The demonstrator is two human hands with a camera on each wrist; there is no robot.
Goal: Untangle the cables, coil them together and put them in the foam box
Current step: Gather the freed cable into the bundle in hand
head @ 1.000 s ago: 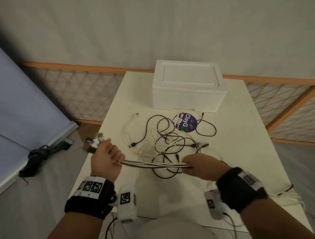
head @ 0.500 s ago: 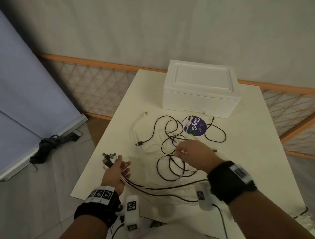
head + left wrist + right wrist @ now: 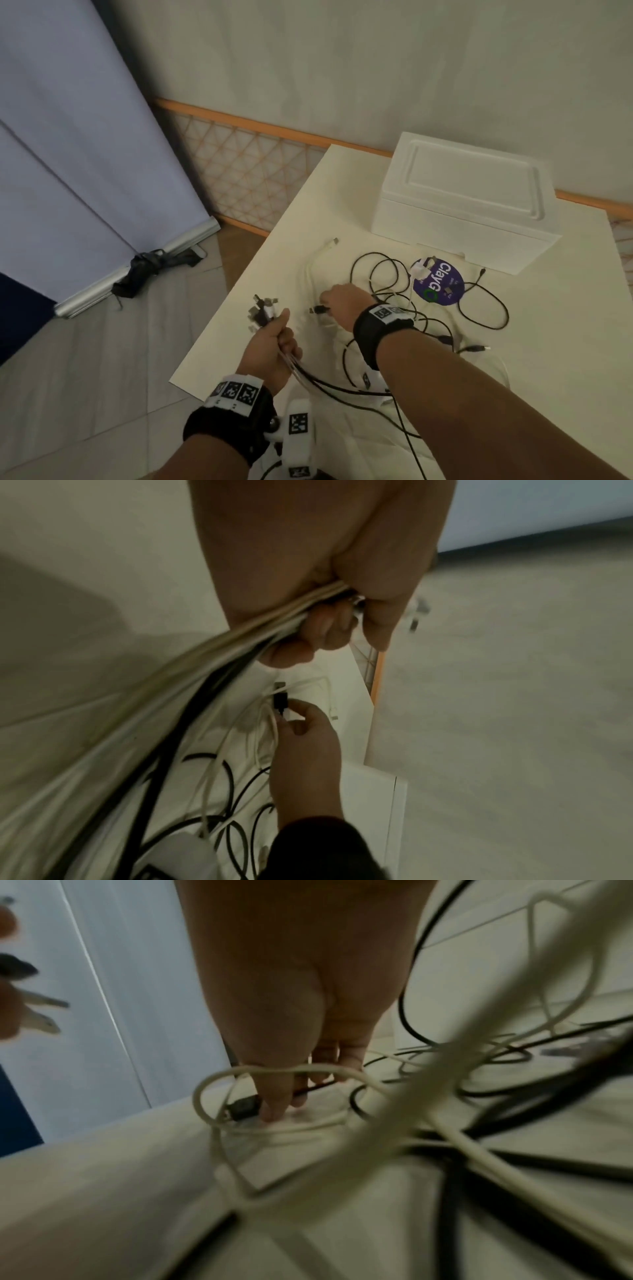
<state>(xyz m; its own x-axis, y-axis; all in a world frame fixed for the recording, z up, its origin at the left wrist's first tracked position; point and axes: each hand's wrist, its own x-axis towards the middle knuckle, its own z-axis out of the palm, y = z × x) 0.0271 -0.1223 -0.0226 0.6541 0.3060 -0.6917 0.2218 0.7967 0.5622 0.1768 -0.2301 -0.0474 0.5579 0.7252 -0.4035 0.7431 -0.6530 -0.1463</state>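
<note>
Black and white cables [image 3: 394, 291] lie tangled on the white table [image 3: 548, 342]. My left hand [image 3: 274, 346] grips a bundle of several cable ends [image 3: 263, 310] near the table's left edge; the strands [image 3: 240, 642] trail back from my fist. My right hand [image 3: 337, 305] reaches left of the tangle and pinches a black USB plug [image 3: 320, 309] lying on the table, also visible in the wrist views as the black plug [image 3: 280, 697] [image 3: 244, 1107]. The white foam box [image 3: 466, 202] stands with its lid on at the back of the table.
A purple round sticker [image 3: 438, 286] lies in front of the box. The table's left edge [image 3: 239, 294] drops to a tiled floor. A pale blue backdrop [image 3: 68, 154] with its metal base bar [image 3: 137, 270] stands at the left. An orange lattice fence [image 3: 253, 171] runs behind.
My right hand let go of the stretched strands, moved left across the tangle and took the black plug. My left hand kept its bundle. The view swung left.
</note>
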